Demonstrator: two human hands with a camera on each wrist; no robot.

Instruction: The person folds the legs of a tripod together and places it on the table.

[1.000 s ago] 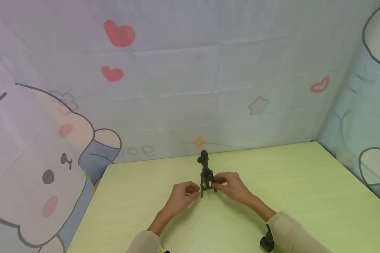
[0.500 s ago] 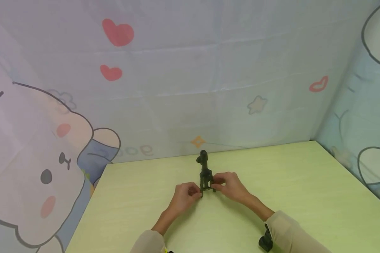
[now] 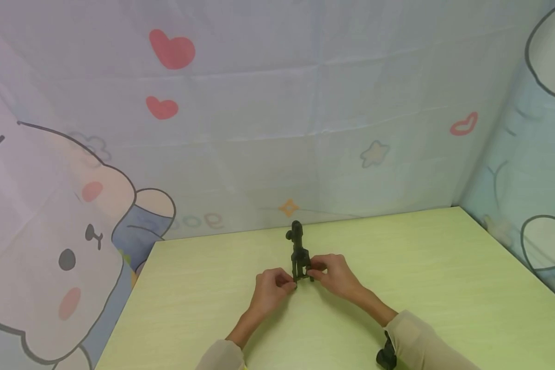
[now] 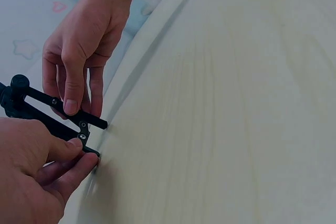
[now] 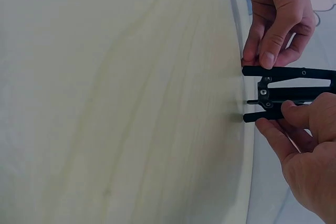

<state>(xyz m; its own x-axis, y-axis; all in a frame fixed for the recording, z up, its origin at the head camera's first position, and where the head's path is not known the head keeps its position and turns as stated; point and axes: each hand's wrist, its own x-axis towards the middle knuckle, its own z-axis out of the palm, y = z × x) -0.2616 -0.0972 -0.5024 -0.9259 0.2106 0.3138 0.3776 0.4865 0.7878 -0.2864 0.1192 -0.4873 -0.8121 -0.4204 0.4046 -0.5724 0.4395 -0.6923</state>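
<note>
A small black tripod (image 3: 299, 252) stands near the back of the table, its legs partly spread toward me. My left hand (image 3: 268, 293) pinches the end of its left leg (image 5: 257, 71) between thumb and fingers. On the other side, my right hand (image 3: 336, 277) grips the right leg (image 4: 97, 122) with the thumb on top. Small hinged braces with silver rivets (image 5: 263, 92) join the legs to the centre column, as the right wrist view shows. In the head view the fingers cover parts of both legs.
The pale yellow-green table (image 3: 421, 267) ends at a printed cloth backdrop (image 3: 259, 128) close behind the tripod. A second cloth (image 3: 536, 180) hangs along the right. A black device (image 3: 386, 354) sits at the right cuff.
My left hand has moved slightly right and now pinches the left leg's end, from which it was apart. The right hand keeps its grip on the right leg, with little movement.
</note>
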